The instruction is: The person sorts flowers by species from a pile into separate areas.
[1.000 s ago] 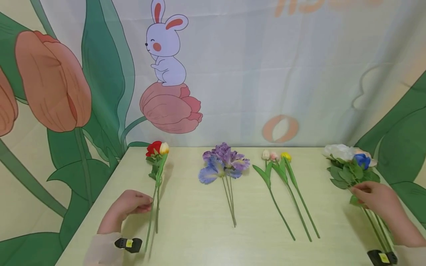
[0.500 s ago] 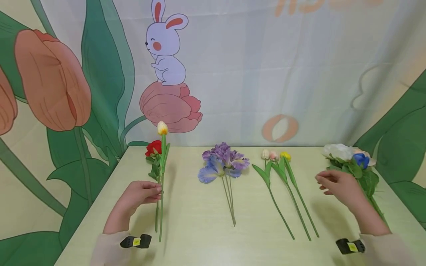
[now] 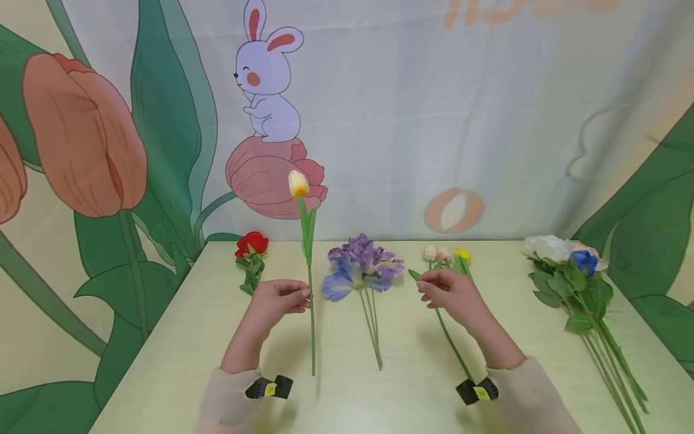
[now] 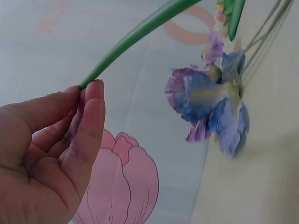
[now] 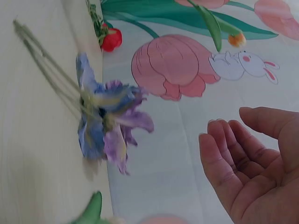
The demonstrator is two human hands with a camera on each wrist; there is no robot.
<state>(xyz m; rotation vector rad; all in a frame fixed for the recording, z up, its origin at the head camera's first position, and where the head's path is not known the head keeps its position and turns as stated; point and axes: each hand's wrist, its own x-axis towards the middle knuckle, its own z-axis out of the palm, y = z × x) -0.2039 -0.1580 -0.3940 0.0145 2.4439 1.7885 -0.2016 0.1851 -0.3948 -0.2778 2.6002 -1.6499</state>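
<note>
My left hand (image 3: 276, 303) pinches the thin green stem of a white-and-yellow tulip (image 3: 299, 184) between thumb and fingertips, holding it upright above the table. In the left wrist view the pinched stem (image 4: 135, 36) runs up to the right. My right hand (image 3: 451, 293) hovers over several tulips and partly hides them; a white one (image 3: 430, 253), a pink one (image 3: 443, 255) and a yellow one (image 3: 462, 255) show. As the right wrist view shows, its loosely bent fingers (image 5: 217, 163) hold nothing, and the thumb stands apart. Purple and blue irises (image 3: 360, 265) lie between the hands.
A red rose (image 3: 252, 244) lies at the table's left, its lower stem hidden behind my left hand. On the right rests a leafy bunch with a white flower (image 3: 547, 248) and a blue rose (image 3: 584, 262). A printed curtain (image 3: 379, 120) hangs behind the table (image 3: 358, 404).
My left hand has lifted the white-and-yellow tulip from beside the red rose and carried it right. My right hand has let go of the leafy bunch and moved left over the tulips.
</note>
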